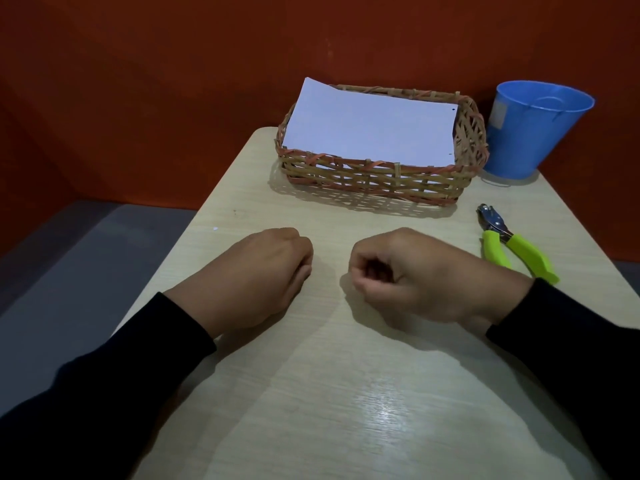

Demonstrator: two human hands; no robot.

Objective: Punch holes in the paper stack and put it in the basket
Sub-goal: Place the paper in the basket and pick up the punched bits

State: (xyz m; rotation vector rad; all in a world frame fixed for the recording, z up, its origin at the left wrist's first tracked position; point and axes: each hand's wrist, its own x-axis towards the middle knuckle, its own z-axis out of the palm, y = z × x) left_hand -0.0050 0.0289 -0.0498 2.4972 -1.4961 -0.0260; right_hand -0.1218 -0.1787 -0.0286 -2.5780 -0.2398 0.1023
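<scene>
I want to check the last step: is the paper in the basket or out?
In. The paper lies in the basket, its far left corner sticking over the rim; two punched holes show at its right edge.

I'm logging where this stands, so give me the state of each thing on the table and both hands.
paper stack: in basket, holes punched along its right edge
basket: upright, holding paper
hole punch: lying on table, untouched
blue bucket: upright
left hand: closed, resting, empty
right hand: closed, resting, empty

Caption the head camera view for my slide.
Punched paper in the basket, punch aside, both hands resting.
</scene>
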